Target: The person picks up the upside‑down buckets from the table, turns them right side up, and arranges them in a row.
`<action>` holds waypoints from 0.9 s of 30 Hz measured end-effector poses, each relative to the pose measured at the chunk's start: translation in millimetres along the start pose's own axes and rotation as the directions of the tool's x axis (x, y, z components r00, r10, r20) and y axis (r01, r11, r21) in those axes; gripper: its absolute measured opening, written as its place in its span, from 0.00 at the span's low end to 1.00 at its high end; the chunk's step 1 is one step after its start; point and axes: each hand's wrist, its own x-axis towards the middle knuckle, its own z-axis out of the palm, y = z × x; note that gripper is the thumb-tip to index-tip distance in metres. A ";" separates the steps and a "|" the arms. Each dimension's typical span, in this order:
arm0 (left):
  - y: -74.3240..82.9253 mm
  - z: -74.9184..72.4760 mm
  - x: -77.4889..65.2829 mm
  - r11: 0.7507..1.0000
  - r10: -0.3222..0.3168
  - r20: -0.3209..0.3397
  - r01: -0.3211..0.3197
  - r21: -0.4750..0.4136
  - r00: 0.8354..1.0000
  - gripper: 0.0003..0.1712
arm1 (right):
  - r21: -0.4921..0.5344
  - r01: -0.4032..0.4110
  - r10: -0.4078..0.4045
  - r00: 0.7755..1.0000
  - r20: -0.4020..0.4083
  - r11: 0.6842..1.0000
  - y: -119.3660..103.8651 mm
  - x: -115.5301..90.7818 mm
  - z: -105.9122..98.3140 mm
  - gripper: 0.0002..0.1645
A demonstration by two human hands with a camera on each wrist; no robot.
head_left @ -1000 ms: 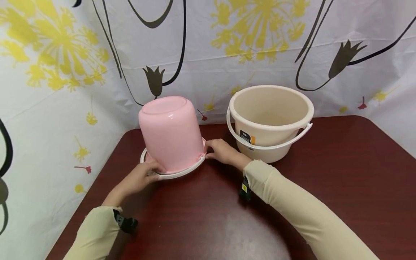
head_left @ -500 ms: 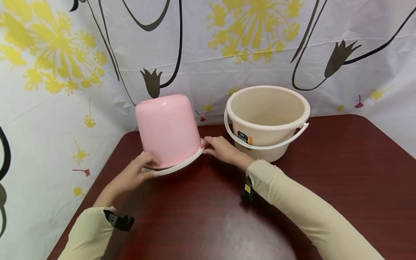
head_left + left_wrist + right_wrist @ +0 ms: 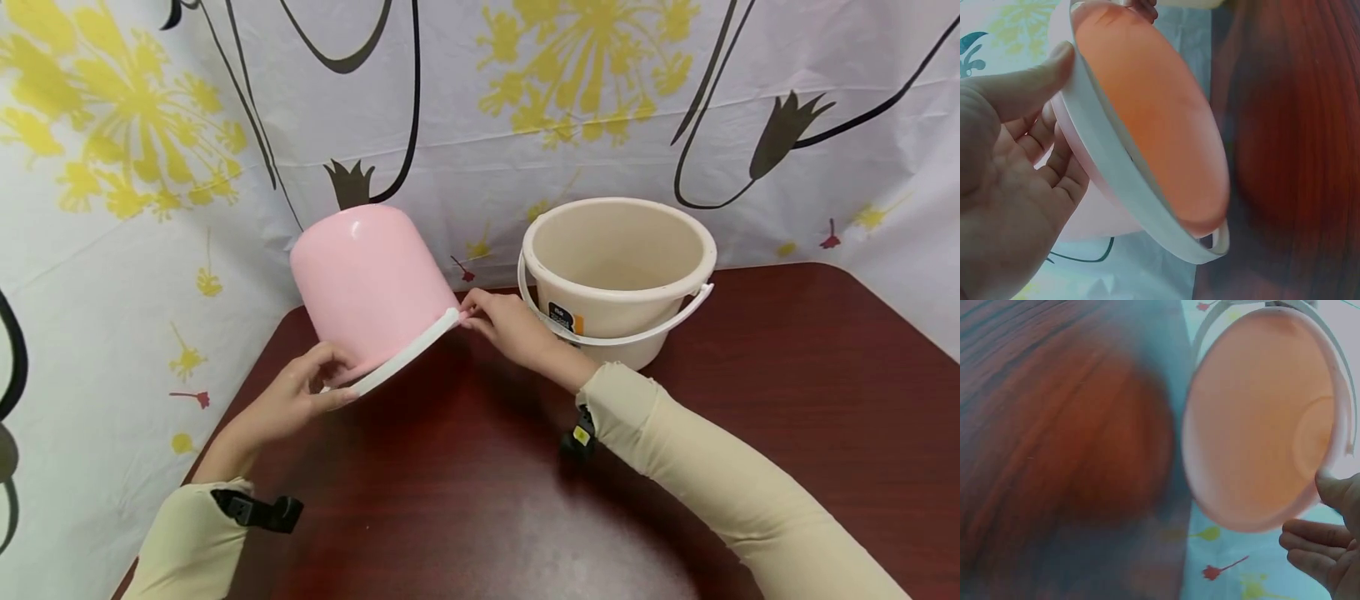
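Note:
Both hands hold a pink bucket (image 3: pixel 367 279), tilted with its base up and to the left and its mouth facing down. My left hand (image 3: pixel 292 387) grips the near left rim, the thumb lying on the white handle (image 3: pixel 1107 156) that runs along the rim in the left wrist view. At the opposite side, my right hand (image 3: pixel 513 329) pinches the rim with thumb and fingers. Looking into the mouth, the right wrist view shows the bare inside of the pink bucket (image 3: pixel 1247 425). The bucket's far side is hidden in the head view.
A larger cream bucket (image 3: pixel 615 321) stands upright to the right, close behind my right hand, its handle hanging at the front. The dark red table (image 3: pixel 480 500) reaches back to a white floral cloth (image 3: pixel 465 108), which also covers the left side.
The pink bucket has come up from standing upside down on the table and tipped leftward, its right rim rising. Both hands have moved with it; the cream bucket has stayed in place.

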 end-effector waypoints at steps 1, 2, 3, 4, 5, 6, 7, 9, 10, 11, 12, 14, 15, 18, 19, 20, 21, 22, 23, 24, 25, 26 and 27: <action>1.8 -0.5 0.6 1.000 -0.002 0.005 0.002 -0.028 1.000 0.16 | -0.014 0.001 -0.001 1.000 -0.013 1.000 -2.4 0.5 -3.5 0.08; 3.8 -1.1 1.2 0.998 -0.006 0.010 0.007 -0.060 1.000 0.16 | -0.026 0.001 -0.002 1.000 -0.024 1.000 -4.7 0.8 -7.2 0.08; 5.9 -1.7 2.0 0.996 -0.011 0.014 0.012 -0.089 1.000 0.16 | -0.038 -0.002 0.001 0.999 -0.033 0.999 -7.1 1.0 -10.9 0.09; 8.1 -2.4 2.9 0.992 -0.013 0.018 0.015 -0.124 1.000 0.15 | -0.047 -0.007 0.005 0.999 -0.040 0.999 -9.4 1.3 -14.7 0.09; 10.4 -3.1 3.8 0.988 -0.018 0.022 0.021 -0.152 1.000 0.15 | -0.056 -0.013 0.010 0.999 -0.044 0.998 -11.5 1.4 -18.4 0.09; 12.8 -3.8 4.7 0.984 -0.019 0.023 0.023 -0.175 1.000 0.15 | -0.064 -0.020 0.017 0.999 -0.045 0.998 -13.4 1.6 -22.0 0.10; 15.2 -4.4 5.4 0.981 -0.018 0.022 0.022 -0.193 1.000 0.14 | -0.075 -0.025 0.022 0.999 -0.045 0.997 -15.2 1.9 -25.5 0.10; 19.5 -5.3 6.4 0.973 -0.014 0.018 0.018 -0.229 1.000 0.14 | -0.090 -0.029 0.026 0.999 -0.035 0.996 -18.2 2.8 -31.9 0.11; 21.4 -5.5 6.7 0.969 -0.011 0.016 0.015 -0.246 1.000 0.14 | -0.097 -0.031 0.029 0.999 -0.029 0.995 -19.5 3.5 -34.8 0.12; 23.1 -5.6 6.9 0.965 -0.008 0.013 0.011 -0.263 1.000 0.14 | -0.104 -0.031 0.029 0.999 -0.024 0.994 -20.3 4.2 -37.6 0.12; 24.6 -5.4 6.9 0.961 -0.002 0.006 0.003 -0.278 1.000 0.14 | -0.113 -0.031 0.030 0.999 -0.017 0.993 -21.2 5.1 -40.1 0.12; 26.6 -4.8 6.9 0.950 0.011 -0.010 -0.014 -0.313 1.000 0.14 | -0.123 -0.033 0.032 0.999 -0.008 0.992 -22.6 6.8 -44.6 0.12; 27.4 -4.4 7.0 0.944 0.017 -0.021 -0.023 -0.328 1.000 0.14 | -0.128 -0.033 0.032 0.999 -0.007 0.991 -23.3 7.5 -46.8 0.12; 28.8 -2.9 8.1 0.921 0.038 -0.064 -0.060 -0.386 0.997 0.12 | -0.131 -0.023 0.022 1.000 -0.008 0.991 -24.6 9.7 -52.4 0.12; 29.0 -2.3 8.7 0.912 0.044 -0.077 -0.072 -0.404 0.996 0.12 | -0.131 -0.020 0.019 1.000 -0.008 0.991 -24.9 10.3 -53.9 0.12; 29.2 -1.6 9.3 0.902 0.051 -0.089 -0.084 -0.423 0.995 0.11 | -0.130 -0.016 0.015 1.000 -0.005 0.991 -25.1 10.9 -55.4 0.12; 29.3 -1.0 10.0 0.894 0.053 -0.101 -0.093 -0.439 0.993 0.11 | -0.127 -0.013 0.013 1.000 -0.001 0.992 -25.2 11.5 -56.8 0.13; 29.3 -0.3 10.6 0.883 0.054 -0.109 -0.098 -0.458 0.993 0.11 | -0.123 -0.011 0.011 1.000 0.003 0.992 -25.0 12.2 -57.8 0.13; 29.4 0.4 11.2 0.875 0.055 -0.116 -0.103 -0.473 0.992 0.10 | -0.117 -0.008 0.009 1.000 0.009 0.993 -24.8 12.9 -58.9 0.14; 29.5 1.0 11.6 0.868 0.056 -0.122 -0.108 -0.484 0.991 0.11 | -0.111 -0.006 0.007 1.000 0.014 0.994 -24.6 13.7 -60.0 0.14; 29.7 1.5 11.8 0.860 0.053 -0.129 -0.111 -0.498 0.990 0.11 | -0.102 -0.006 0.008 1.000 0.017 0.995 -24.4 14.4 -61.1 0.14; 30.0 1.9 12.0 0.851 0.049 -0.134 -0.112 -0.514 0.990 0.11 | -0.090 -0.008 0.010 1.000 0.020 0.996 -24.2 14.9 -62.2 0.14; 30.5 2.3 12.1 0.840 0.044 -0.138 -0.112 -0.531 0.989 0.12 | -0.078 -0.011 0.013 1.000 0.022 0.997 -24.0 15.4 -63.5 0.14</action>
